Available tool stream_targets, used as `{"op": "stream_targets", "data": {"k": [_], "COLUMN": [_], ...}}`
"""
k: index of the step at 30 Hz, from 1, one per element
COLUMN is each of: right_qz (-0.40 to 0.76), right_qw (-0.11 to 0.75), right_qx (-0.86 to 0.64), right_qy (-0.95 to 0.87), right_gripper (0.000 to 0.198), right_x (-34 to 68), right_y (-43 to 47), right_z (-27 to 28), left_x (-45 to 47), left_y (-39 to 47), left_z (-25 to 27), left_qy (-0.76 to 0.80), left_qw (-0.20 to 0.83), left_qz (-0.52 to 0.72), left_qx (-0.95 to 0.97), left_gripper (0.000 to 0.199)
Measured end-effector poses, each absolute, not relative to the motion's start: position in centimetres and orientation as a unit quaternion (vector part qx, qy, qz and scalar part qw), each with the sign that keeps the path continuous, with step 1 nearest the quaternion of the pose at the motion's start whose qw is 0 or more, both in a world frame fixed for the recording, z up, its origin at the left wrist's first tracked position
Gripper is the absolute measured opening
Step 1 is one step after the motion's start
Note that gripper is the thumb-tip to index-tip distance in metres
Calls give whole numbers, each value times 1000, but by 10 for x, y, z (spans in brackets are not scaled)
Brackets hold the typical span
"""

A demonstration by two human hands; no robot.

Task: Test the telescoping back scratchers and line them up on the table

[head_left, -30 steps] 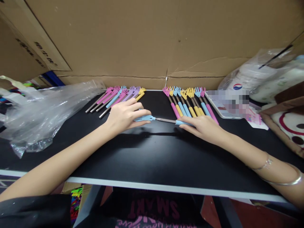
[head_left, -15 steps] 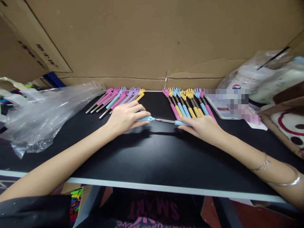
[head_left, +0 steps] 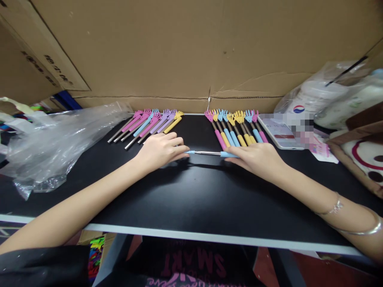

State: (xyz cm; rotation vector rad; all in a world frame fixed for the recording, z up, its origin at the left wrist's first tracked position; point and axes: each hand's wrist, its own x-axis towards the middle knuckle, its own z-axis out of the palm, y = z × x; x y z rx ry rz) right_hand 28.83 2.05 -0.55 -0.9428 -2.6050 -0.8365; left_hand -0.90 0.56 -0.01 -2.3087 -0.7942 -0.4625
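Both my hands hold one blue back scratcher (head_left: 208, 153) with a metal rod, level above the black table (head_left: 191, 199). My left hand (head_left: 161, 149) is closed over its blue head end, which the fingers mostly hide. My right hand (head_left: 254, 161) pinches the blue handle at the other end. Beyond my left hand lie several back scratchers (head_left: 154, 121) in pink, blue, purple and yellow, some with bare rods. Behind my right hand, a second row of back scratchers (head_left: 236, 127) lies with claw heads pointing away and coloured grips nearer me.
A clear plastic bag (head_left: 66, 139) spreads over the left side. At the right are a phone (head_left: 278, 133), a bagged white cup (head_left: 314, 99) and a brown plush bag (head_left: 359, 159). Cardboard (head_left: 179, 52) walls the back. Below the table edge, a box of colourful pieces (head_left: 96, 251) shows.
The blue head has turned in my left hand: its flat face with a hole showed before, now only a thin edge shows. My right hand has stayed nearly still.
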Motion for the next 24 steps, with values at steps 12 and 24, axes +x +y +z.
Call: {"op": "stream_targets", "data": {"k": [12, 24], "right_qz": [-278, -276], "right_qw": [154, 131], "right_qx": [-318, -313], "right_qy": [-893, -899], "right_gripper": [36, 37], "right_x": [287, 288], "right_y": [20, 20], "right_z": [-4, -3], "left_x": [-9, -9], "left_y": [7, 6], "left_z": [-4, -4], "left_qy": [-300, -288], "left_qw": [307, 280], "left_qz": [-169, -154], "left_qx": [-887, -903], "left_gripper": [29, 29]}}
